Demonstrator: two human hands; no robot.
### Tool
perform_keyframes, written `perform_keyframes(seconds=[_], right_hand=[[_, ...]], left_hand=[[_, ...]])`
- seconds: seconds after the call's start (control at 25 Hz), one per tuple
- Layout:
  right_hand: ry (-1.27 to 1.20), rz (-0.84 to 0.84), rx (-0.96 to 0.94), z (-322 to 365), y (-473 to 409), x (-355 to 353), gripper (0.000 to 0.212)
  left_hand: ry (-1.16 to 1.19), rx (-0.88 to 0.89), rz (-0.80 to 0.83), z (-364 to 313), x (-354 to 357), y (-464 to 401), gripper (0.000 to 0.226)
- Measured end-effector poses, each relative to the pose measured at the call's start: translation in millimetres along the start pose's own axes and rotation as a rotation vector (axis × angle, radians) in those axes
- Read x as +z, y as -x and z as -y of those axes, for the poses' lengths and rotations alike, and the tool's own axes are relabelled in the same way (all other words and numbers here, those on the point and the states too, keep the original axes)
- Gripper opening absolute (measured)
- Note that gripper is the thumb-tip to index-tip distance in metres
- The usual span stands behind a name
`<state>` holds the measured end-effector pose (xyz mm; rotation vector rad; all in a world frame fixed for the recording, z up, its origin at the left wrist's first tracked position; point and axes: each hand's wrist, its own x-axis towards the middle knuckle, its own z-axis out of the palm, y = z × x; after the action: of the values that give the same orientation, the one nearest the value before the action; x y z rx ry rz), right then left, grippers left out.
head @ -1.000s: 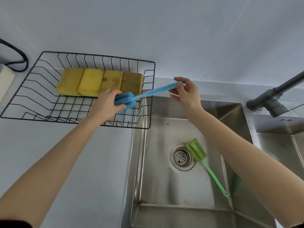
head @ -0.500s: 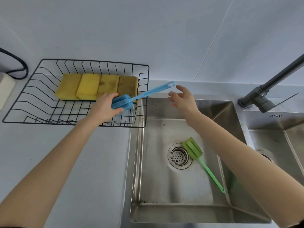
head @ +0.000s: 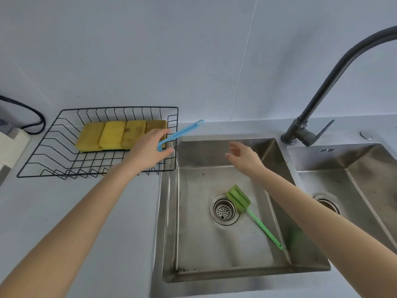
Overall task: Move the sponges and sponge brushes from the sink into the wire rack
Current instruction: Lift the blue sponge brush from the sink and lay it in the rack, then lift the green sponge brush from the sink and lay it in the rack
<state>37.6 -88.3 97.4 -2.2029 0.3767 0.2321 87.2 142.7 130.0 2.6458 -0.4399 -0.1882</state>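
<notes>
My left hand (head: 150, 150) is over the right end of the black wire rack (head: 38, 160), gripping the blue sponge brush (head: 182, 131). The brush's sponge head is hidden under that hand, and its handle sticks out over the rack's right wall toward the sink. Several yellow sponges (head: 120, 135) lie in a row at the back of the rack. My right hand (head: 243, 157) hovers over the left sink basin (head: 193, 244), fingers apart and holding nothing. A green sponge brush (head: 239, 198) lies on the basin floor, its head beside the drain (head: 223, 210) and its handle pointing to the near right.
A dark faucet (head: 335, 78) arches up from the ledge between the two basins. A second basin (head: 354, 179) is at the right. A black cable (head: 36, 121) and a white object (head: 10, 145) sit left of the rack on the grey counter.
My right hand let go of the blue brush's handle and dropped back over the sink. My left hand stayed on the brush at the rack. The camera tilted, shifting the scene lower.
</notes>
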Motion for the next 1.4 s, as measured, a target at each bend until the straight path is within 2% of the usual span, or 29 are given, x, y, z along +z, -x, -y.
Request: perform_keyframes(seconds=[0.2,0.64,0.8,1.08,1.28,1.4], right_hand=[[0.089,0.019,0.043,-31.7,21.8,-16.0,0.053],[0.245,0.092,0.142,-123.5,33.2,-33.9,0.052],[0.264,0.16,0.216,-159.3,27.5,-23.7,0.052],[0.259,0.317,0.331,-215.1,14.7,7.5,0.049],[0.335,0.366,0.387,-235.5,12.4,31.5,0.04],[0.409,0.338,0.36,-241.8,11.4,39.8,0.032]], left_hand=[[0.005,0.077,0.051,-34.2,24.0,6.8,0.054],[-0.057,0.158,0.292,-91.5,127.6,0.8,0.062],[-0.155,0.165,0.399,-102.4,161.5,-8.2,0.07],[-0.185,0.147,0.567,-107.7,222.3,-16.5,0.072],[-0.186,0.145,0.658,-103.5,253.2,-23.3,0.07],[-0.202,0.123,0.694,-101.8,266.7,-27.2,0.069]])
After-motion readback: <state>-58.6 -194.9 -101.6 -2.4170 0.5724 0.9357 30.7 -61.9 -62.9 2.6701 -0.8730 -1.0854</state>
